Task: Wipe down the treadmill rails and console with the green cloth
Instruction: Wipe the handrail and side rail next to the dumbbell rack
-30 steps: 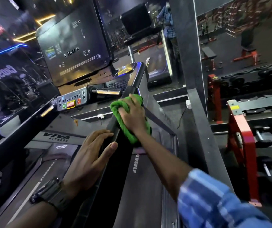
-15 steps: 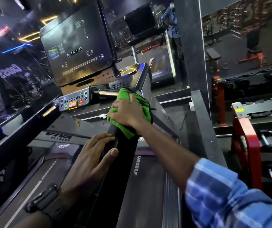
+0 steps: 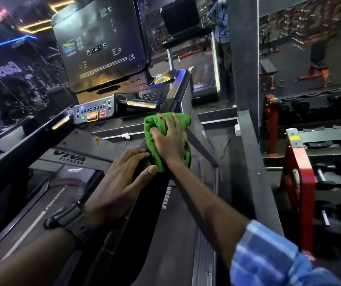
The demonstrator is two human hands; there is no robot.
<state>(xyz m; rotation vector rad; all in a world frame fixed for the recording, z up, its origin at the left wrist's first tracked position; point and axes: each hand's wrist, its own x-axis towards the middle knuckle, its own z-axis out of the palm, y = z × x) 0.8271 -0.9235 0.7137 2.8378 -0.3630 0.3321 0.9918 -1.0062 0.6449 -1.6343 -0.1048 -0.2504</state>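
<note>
Right hand grasps the bunched green cloth against the right rail, below the console. Left hand lies released, fingers flat on the rail.

Setting: a dim gym interior, seen from above and slightly tilted.
Lighting: a yellow strip light and a blue strip light glow in the upper left of the frame.
Pillar: a dark grey pillar rises right of centre.
Mirror: a mirror wall fills the upper right, reflecting dark floor and red equipment.
Rack: a red dumbbell rack stands at the right edge, holding dark dumbbells.
</note>
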